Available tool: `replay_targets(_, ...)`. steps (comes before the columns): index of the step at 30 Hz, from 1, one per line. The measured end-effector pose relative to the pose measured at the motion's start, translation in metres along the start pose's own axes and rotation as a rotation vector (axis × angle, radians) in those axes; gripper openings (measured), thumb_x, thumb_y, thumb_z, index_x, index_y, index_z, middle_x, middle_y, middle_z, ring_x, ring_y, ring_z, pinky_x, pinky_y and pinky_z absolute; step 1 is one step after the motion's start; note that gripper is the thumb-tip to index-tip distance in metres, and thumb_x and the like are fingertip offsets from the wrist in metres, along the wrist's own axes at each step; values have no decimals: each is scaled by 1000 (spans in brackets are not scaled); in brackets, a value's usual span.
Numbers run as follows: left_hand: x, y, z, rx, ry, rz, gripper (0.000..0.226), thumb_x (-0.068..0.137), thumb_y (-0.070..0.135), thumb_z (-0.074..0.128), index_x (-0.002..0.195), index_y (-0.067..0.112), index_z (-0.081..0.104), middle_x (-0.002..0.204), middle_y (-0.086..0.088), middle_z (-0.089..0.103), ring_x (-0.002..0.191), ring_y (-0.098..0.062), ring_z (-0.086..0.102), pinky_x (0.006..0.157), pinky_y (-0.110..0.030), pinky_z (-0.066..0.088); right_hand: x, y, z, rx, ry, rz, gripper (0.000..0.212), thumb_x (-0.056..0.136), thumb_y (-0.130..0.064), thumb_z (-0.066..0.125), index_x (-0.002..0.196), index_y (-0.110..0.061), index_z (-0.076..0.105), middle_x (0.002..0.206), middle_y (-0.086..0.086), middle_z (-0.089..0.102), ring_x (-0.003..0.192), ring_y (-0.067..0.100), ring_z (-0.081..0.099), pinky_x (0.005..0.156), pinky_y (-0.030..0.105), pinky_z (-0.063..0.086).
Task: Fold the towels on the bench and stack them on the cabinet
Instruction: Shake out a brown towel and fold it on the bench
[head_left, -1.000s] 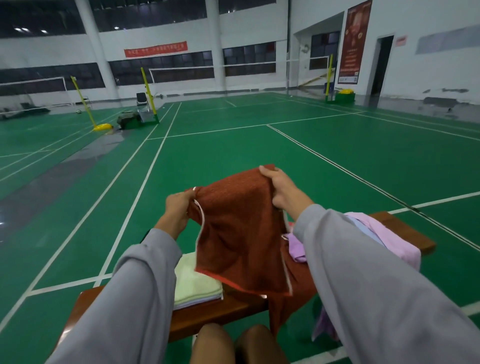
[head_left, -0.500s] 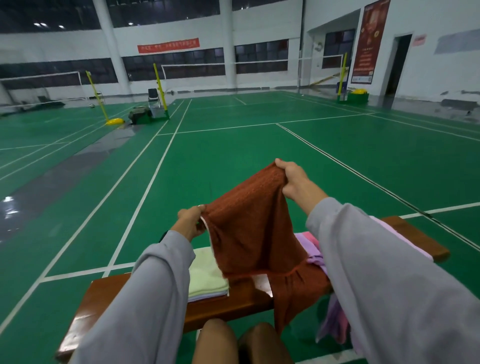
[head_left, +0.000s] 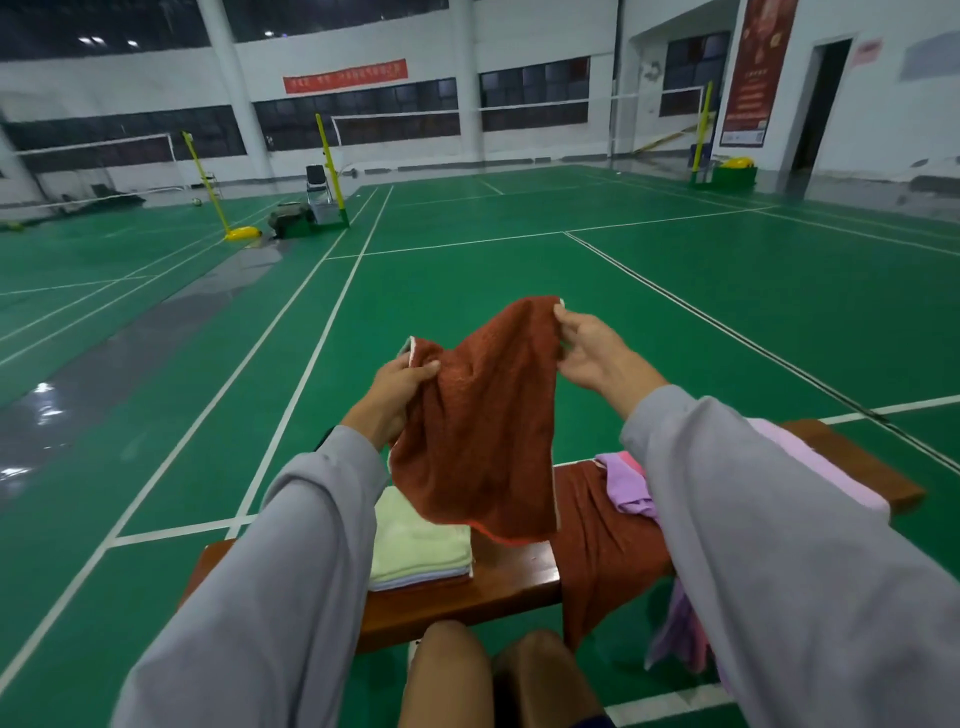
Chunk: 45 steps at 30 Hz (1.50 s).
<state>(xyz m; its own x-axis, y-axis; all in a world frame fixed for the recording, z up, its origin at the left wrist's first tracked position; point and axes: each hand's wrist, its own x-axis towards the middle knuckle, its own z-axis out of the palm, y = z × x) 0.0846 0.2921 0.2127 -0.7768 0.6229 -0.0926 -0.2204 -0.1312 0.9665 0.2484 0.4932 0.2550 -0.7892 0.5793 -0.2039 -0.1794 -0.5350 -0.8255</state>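
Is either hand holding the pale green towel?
No, the pale green towel lies folded on the bench while the left hand and right hand both pinch the brown towel.

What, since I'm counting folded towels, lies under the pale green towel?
Beneath the green towel a paler folded layer peeks out, resting on the bench; its full extent is covered.

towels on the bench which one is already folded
The pale green towel at the bench's left end, flat and squared. The rust-brown towel hangs from the left hand and right hand; the purple towel lies crumpled.
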Motion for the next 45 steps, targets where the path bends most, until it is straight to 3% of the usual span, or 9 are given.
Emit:
replay_targets(3, 4, 7, -3, -49, 162, 63, 6, 97, 6, 66, 101, 2, 68, 97, -20, 71, 75, -24, 70, 70, -35, 62, -2, 31, -5, -307, -35, 248, 20, 102, -29, 59, 88, -16, 65, 84, 2, 65, 73, 16, 63, 68, 32, 54)
replay_targets(7, 13, 37, -13, -92, 314, 140, 10, 98, 16, 67, 93, 8, 68, 95, -13, 71, 84, -25, 71, 83, -38, 61, 9, 6, 1, -104, 87, -21, 15, 101, -20, 62, 87, -18, 61, 76, 2, 62, 60, 13, 60, 49, 24, 54)
replay_targets(13, 23, 61, -59, 17, 599, 85, 29, 75, 21, 90, 84, 5, 68, 91, -9, 74, 84, -24, 73, 81, -40, 63, 23, -36, -12, -209, 267, -163, 26, 83, -17, 85, 99, -8, 67, 84, 8, 71, 53, 15, 65, 49, 26, 54)
replay_targets(18, 20, 70, -53, 15, 519, 98, 37, 78, 20, 90, 88, 4, 58, 97, -11, 73, 83, -25, 73, 80, -40, 63, 29, -55, -13, -230, 405, -275, 27, 77, -10, 89, 81, -9, 62, 97, 10, 75, 70, 18, 70, 75, 38, 63)
replay_targets(24, 20, 73, -39, 37, 360, 132, 3, 95, 2, 66, 97, 5, 67, 87, -8, 66, 65, -15, 62, 63, -29, 56, 28, -63, -16, -366, 443, -289, 37, 79, -10, 86, 95, -4, 53, 111, 15, 71, 93, 28, 73, 83, 47, 62)
replay_targets(28, 17, 74, -44, 118, 330, 169, 34, 91, -7, 67, 123, 1, 58, 106, -18, 65, 85, -24, 65, 75, -36, 57, 21, -68, -6, -378, 353, -241, 43, 81, 8, 77, 115, 2, 51, 109, 21, 69, 81, 27, 71, 74, 46, 63)
replay_targets(37, 9, 78, -73, 898, 249, 341, 23, 82, 1, 79, 103, 10, 77, 95, -10, 74, 89, -25, 70, 96, -42, 57, 24, -63, -10, -1061, 266, -283, 31, 81, 9, 74, 110, -1, 75, 112, 11, 73, 108, 27, 66, 104, 39, 52)
replay_targets(41, 3, 78, -71, 1118, 294, 407, 6, 83, 14, 81, 89, 16, 78, 75, -4, 75, 70, -21, 73, 82, -41, 62, 20, -55, -11, -1559, 297, -425, 22, 85, 3, 58, 94, -3, 77, 97, 18, 73, 90, 34, 68, 81, 38, 57)
replay_targets(45, 0, 79, -66, 1283, 402, 475, 5, 84, 23, 79, 87, 21, 77, 85, -6, 73, 83, -30, 69, 80, -46, 59, 13, -53, -9, -1862, 287, -534, 18, 86, 8, 48, 82, -3, 62, 87, 20, 64, 72, 34, 57, 68, 37, 48)
